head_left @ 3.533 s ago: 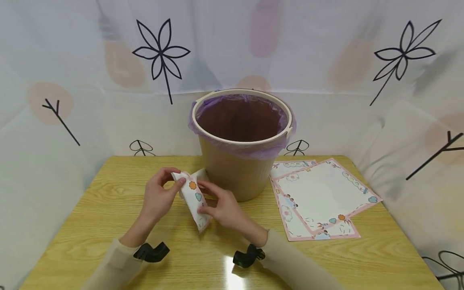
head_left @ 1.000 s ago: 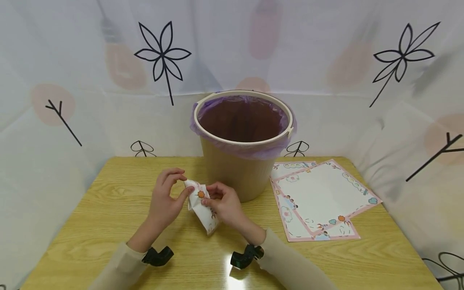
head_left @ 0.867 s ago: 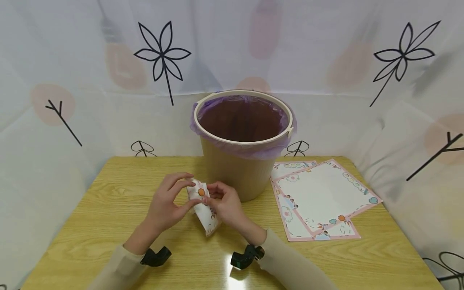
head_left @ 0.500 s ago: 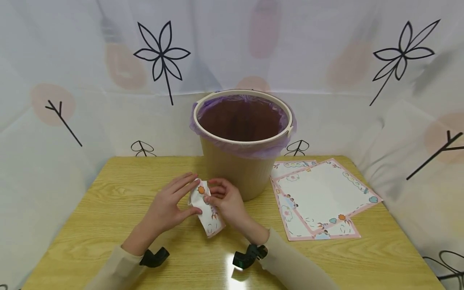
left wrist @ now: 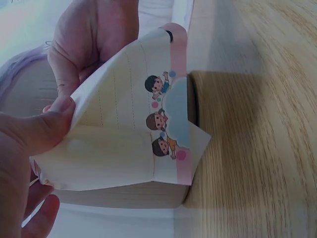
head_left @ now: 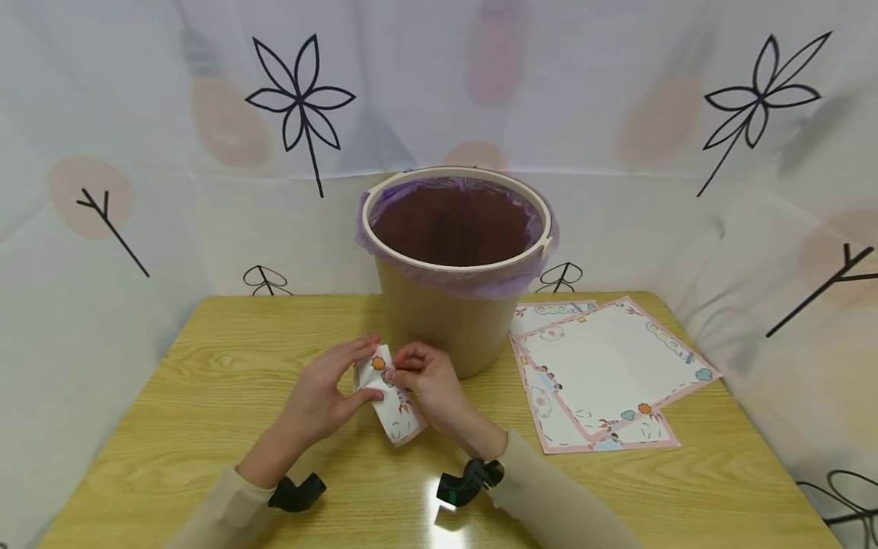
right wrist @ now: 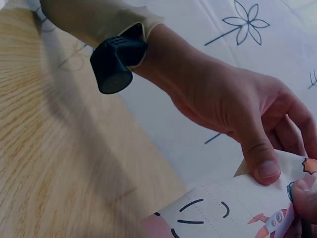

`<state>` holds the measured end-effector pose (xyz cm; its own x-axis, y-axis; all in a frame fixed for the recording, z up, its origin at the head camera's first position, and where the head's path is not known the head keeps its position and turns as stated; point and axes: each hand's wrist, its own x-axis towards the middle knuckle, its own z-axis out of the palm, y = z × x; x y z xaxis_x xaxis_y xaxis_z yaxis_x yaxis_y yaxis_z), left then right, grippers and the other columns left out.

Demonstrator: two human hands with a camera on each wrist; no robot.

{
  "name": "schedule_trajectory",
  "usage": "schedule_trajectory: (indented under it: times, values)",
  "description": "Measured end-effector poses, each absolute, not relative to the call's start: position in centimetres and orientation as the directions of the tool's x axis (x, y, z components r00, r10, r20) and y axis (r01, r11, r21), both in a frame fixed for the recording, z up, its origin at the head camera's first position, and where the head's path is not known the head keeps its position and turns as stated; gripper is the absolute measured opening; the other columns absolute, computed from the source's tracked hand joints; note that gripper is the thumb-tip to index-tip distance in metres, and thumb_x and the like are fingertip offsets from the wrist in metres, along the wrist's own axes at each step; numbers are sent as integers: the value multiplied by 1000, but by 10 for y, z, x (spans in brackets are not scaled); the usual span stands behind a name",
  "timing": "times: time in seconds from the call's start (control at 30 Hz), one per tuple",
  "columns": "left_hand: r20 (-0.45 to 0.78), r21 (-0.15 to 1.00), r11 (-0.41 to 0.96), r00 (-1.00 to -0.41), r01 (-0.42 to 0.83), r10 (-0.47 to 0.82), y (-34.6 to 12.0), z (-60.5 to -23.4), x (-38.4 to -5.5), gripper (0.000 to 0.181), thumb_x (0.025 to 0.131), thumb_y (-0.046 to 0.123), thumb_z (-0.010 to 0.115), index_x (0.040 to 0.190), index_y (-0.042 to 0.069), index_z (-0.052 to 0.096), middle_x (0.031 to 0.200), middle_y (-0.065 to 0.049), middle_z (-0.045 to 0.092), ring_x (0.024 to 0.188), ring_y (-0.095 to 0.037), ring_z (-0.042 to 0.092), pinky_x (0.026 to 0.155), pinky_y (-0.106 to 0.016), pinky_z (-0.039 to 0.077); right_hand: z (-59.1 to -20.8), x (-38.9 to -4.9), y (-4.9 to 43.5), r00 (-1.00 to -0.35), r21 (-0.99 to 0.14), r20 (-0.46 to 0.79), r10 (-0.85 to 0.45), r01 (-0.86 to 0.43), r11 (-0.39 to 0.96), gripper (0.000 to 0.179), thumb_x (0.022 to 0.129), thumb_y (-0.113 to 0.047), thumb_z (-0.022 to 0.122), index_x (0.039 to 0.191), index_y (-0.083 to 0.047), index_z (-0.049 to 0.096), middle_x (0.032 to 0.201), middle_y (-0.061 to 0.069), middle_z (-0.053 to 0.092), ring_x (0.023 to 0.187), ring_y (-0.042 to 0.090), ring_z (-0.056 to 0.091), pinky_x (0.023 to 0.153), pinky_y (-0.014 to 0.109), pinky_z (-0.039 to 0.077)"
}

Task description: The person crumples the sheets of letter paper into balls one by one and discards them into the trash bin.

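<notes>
Paper (head_left: 396, 415), folded, sits in front of bin (head_left: 446, 320), long axis running from desk's (head_left: 206, 381) far edge toward near, near end angled R. I see L hand (head_left: 318, 393) pinching its L side, R hand (head_left: 434, 385) its R; btwn them, neither clearly nearer.

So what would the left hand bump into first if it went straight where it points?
Beyond the folded paper it holds, the left hand would probably meet the bin, though the gap is hard to judge.
</notes>
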<state>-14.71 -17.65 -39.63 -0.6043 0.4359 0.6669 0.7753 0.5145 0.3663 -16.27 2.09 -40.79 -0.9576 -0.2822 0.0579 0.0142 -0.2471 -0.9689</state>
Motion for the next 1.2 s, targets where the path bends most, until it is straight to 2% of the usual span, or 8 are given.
schedule_trajectory:
  times: [0.23,0.43,0.5,0.67,0.83,0.97,1.07,1.2]
  values:
    - [693,389,530,-618,753,371,-176,-400,-146,59,67,8,92,119,-2,65,113,-13,70,97,-23,68,79,-27,55,-406,-162,17,-949,-964,66,-308,19,-265,14,85,17,64,87,4,58,82,12,69,80,15,68,72,25,55]
    - [699,399,534,-625,745,349,-175,-402,-147,55,66,8,92,114,-2,67,108,-13,71,91,-21,69,75,-30,56,-407,-162,16,-952,-969,78,-296,-2,-248,13,85,13,68,87,5,59,84,17,69,79,14,67,69,24,54]
    - [700,395,543,-625,742,346,-175,-402,-148,54,66,9,92,113,-2,67,106,-13,72,89,-20,69,72,-32,57,-409,-163,16,-954,-972,95,-284,-28,-233,13,85,12,70,90,6,59,84,15,69,79,14,67,69,23,54]
    - [693,406,558,-642,724,328,-175,-402,-151,51,67,11,92,111,-2,69,100,-12,72,78,-14,66,59,-24,52,-413,-165,18,-949,-976,170,-265,-124,-181,20,85,11,71,100,12,59,91,8,68,86,14,67,77,24,55]
    - [693,431,565,-659,704,293,-177,-403,-153,47,68,8,92,108,-2,69,94,-10,73,70,-9,61,53,-18,46,-413,-165,21,-938,-973,228,-261,-211,-93,21,83,9,74,102,8,63,102,16,70,97,23,66,84,30,55]
    - [667,474,575,-698,667,259,-179,-404,-153,42,70,7,90,106,-1,70,92,-10,73,69,-9,62,54,-24,51,-412,-164,25,-928,-974,228,-296,-221,-57,27,83,9,74,108,5,65,111,18,68,107,29,64,91,36,53]
    - [616,548,569,-756,614,222,-180,-404,-153,36,74,6,87,106,1,71,94,-9,74,72,-10,63,56,-26,52,-409,-161,27,-919,-974,221,-326,-222,-33,34,82,11,74,114,5,64,117,19,65,114,32,61,96,42,51]
    - [540,643,555,-826,528,160,-181,-404,-153,29,80,6,83,106,2,71,96,-9,74,74,-13,63,55,-25,51,-412,-160,29,-907,-951,284,-312,-308,28,36,80,8,78,114,3,66,121,18,65,117,34,59,98,47,49]
